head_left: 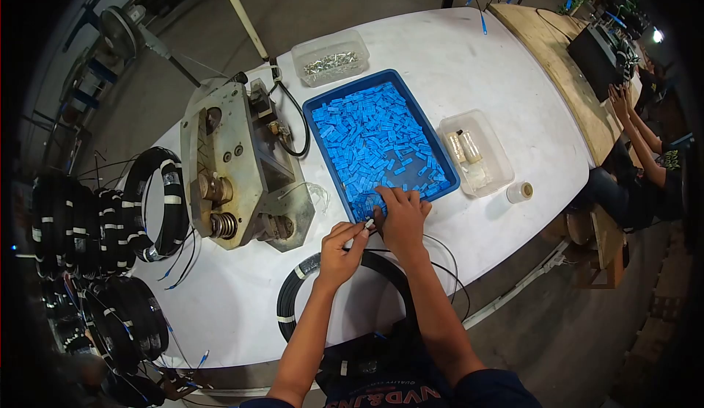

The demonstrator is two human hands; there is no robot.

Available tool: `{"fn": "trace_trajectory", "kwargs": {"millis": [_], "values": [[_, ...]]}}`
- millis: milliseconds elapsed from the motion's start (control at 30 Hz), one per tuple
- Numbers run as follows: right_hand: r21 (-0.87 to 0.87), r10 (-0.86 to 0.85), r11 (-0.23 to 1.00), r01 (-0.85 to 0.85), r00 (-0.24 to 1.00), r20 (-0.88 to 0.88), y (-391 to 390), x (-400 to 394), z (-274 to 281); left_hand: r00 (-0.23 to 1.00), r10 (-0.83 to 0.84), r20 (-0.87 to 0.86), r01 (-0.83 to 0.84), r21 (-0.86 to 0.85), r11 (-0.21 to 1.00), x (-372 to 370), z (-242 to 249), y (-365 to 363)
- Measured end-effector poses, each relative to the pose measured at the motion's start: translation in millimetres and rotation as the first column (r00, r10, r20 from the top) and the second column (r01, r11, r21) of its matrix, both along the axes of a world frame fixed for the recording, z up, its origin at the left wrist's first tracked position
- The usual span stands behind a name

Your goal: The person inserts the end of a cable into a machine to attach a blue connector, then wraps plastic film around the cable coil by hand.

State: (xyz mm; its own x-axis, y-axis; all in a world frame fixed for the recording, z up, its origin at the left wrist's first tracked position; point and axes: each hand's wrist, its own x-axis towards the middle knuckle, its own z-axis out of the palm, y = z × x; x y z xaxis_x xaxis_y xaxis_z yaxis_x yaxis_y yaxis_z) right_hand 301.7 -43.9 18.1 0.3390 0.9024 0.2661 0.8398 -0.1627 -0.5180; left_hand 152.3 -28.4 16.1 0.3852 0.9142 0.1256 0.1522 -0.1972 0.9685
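My left hand [342, 254] is closed in a pinch on a small whitish cable end [369, 224], just off the near edge of the blue tray [330, 176]. Close beside it, my right hand [402, 219] reaches over that tray edge with curled fingers; what they hold, if anything, is hidden. Many small blue plastic pieces [370, 130] fill the tray. Below both hands lies a coil of black cable [287, 298], bound with white tape, and a loose loop of thin cable runs out to the right.
A metal machine [242, 166] stands left of the tray. Around the tray are a clear bin of small metal parts [330, 59], a clear bin with rolls [493, 147] and a small jar [519, 192]. Black cable coils [152, 202] crowd the left. Another person's hands [622, 103] show at right.
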Motion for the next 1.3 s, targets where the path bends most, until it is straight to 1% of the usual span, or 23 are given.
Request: {"fn": "trace_trajectory", "kwargs": {"millis": [33, 67, 100, 200, 267, 300, 367, 400, 467, 567, 633, 700, 800, 867, 1033, 1100, 1200, 1300], "values": [[-0.007, -0.033, 0.999, 0.033, 0.998, 0.049, 0.1, -1.4, -3.5, 1.000, -0.001, -0.001, 0.001, 0.005, 1.000, -0.2, 0.7, -0.7], [-0.013, -0.066, 0.998, 0.068, 0.993, 0.098, 0.3, -2.8, -6.5, 1.000, 0.003, 0.008, -0.003, -0.029, 1.000, -0.6, 1.3, -1.1], [-0.009, -0.068, 0.998, 0.069, 0.993, 0.097, 0.3, -3.2, -8.5, 1.000, 0.008, 0.017, -0.007, -0.064, 0.998, -1.0, 2.0, -1.3], [-0.021, -0.044, 0.999, 0.047, 0.993, 0.106, -1.7, 0.7, -11.4, 0.999, 0.009, 0.048, -0.006, -0.078, 0.997, -0.8, 2.6, -1.9], [-0.041, 0.000, 0.999, -0.001, 1.000, -0.012, -2.4, 5.9, -11.3, 0.999, 0.002, 0.033, 0.000, -0.064, 0.998, -1.1, 2.8, -1.9], [-0.042, -0.003, 0.999, 0.003, 1.000, -0.011, -3.0, 7.5, -11.6, 1.000, -0.002, 0.018, 0.003, -0.048, 0.999, -1.3, 2.7, -1.4], [-0.031, 0.030, 0.999, -0.034, 0.992, -0.123, -3.6, 9.7, -12.3, 1.000, -0.005, 0.026, 0.006, -0.046, 0.999, -1.6, 1.6, -1.0], [-0.033, 0.029, 0.999, -0.033, 0.992, -0.122, -3.1, 9.8, -11.4, 0.999, -0.004, 0.034, 0.006, -0.043, 0.999, -1.5, 0.9, -0.9], [-0.017, 0.002, 1.000, -0.006, 0.980, -0.200, -2.3, 8.5, -8.9, 0.999, -0.007, 0.032, 0.009, -0.056, 0.998, -1.5, 1.2, -1.0], [0.027, -0.003, 1.000, 0.008, 0.983, -0.182, -2.7, 7.1, -14.4, 0.999, -0.015, 0.029, 0.017, -0.088, 0.996, -3.3, 2.3, -1.2], [0.011, -0.013, 1.000, 0.015, 0.982, -0.190, -1.9, 6.2, -12.5, 0.999, -0.021, 0.032, 0.025, -0.111, 0.994, -3.5, 1.4, -1.2], [-0.005, -0.027, 1.000, 0.027, 0.980, -0.196, -1.9, 5.2, -11.0, 1.000, -0.011, 0.019, 0.012, -0.055, 0.998, -3.2, -0.8, -0.6], [0.000, -0.050, 0.999, 0.051, 0.982, -0.185, -1.2, 4.5, -11.2, 1.000, -0.005, 0.025, 0.006, -0.039, 0.999, -2.5, -1.9, -0.6], [0.019, 0.007, 1.000, -0.003, 0.976, -0.219, -1.1, 5.0, -14.6, 1.000, -0.008, 0.020, 0.009, -0.037, 0.999, -2.4, -0.8, -0.8], [0.030, 0.004, 1.000, 0.003, 0.976, -0.217, -1.0, 4.1, -9.0, 1.000, -0.012, 0.002, 0.012, -0.023, 1.000, -3.0, 0.1, -1.5], [0.022, 0.001, 1.000, 0.004, 0.978, -0.208, -1.3, 4.2, -8.0, 0.999, -0.033, -0.032, 0.029, -0.114, 0.993, -4.3, 2.7, -2.0], [0.006, -0.017, 1.000, 0.018, 0.981, -0.193, -1.1, 2.4, -8.6, 0.999, -0.035, -0.035, 0.031, -0.114, 0.993, -4.1, 4.3, -1.4], [0.048, -0.026, 0.998, 0.038, 0.970, -0.240, -1.9, 1.4, -11.3, 0.999, -0.029, -0.031, 0.025, -0.110, 0.994, -3.3, 2.6, -0.7]]}}
